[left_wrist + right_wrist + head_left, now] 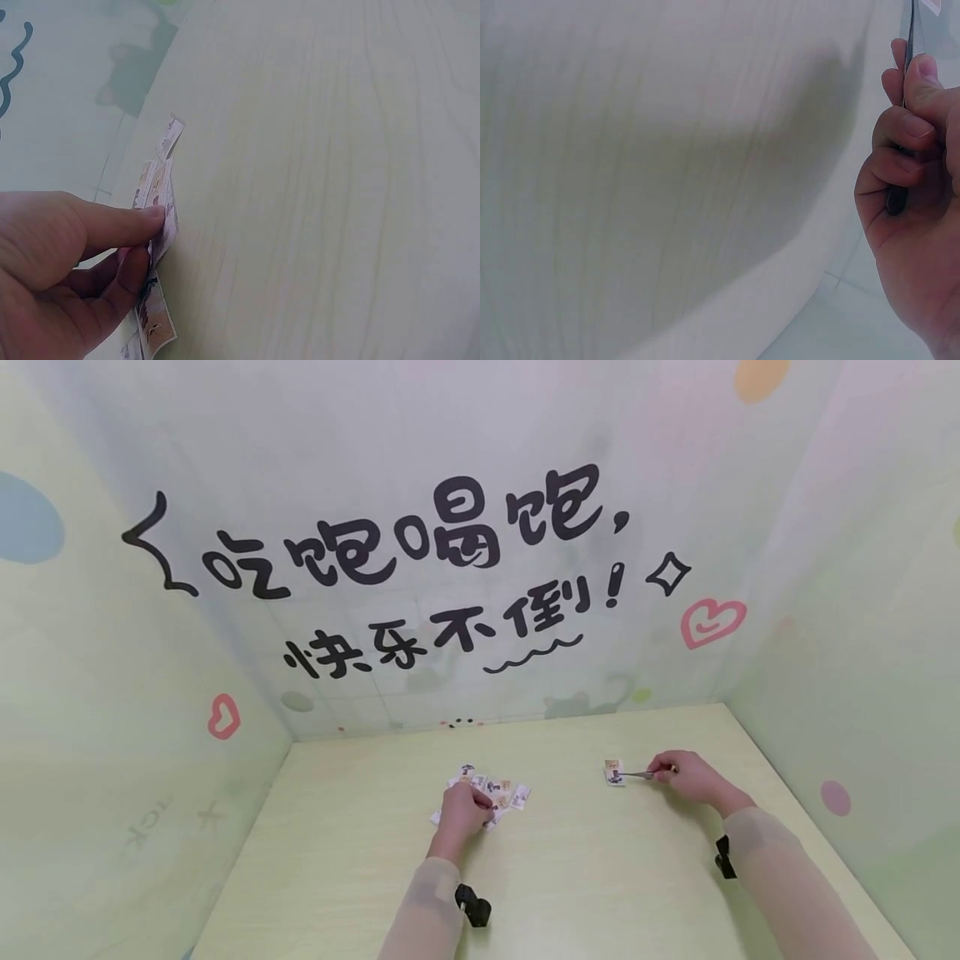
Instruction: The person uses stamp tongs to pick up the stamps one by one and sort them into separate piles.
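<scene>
My left hand point(462, 810) is over a loose pile of small printed stamps point(517, 795). In the left wrist view, the curled fingers of this hand point(67, 262) pinch at a stamp point(163, 225) among overlapping ones with perforated edges; the fingertips partly hide it. To the right, my right hand point(688, 777) grips a pair of metal tweezers point(636, 774), whose tips meet a stamp point(613, 779) lying apart from the pile. The right wrist view shows the tweezers point(910, 45) between thumb and fingers, with their dark end point(896, 201) in the palm.
Pale wood-grain table point(337, 877) runs to a printed backdrop point(450, 435) at the back and on both sides. A black wrist device point(474, 906) sits by the left sleeve, another black device point(724, 857) by the right one.
</scene>
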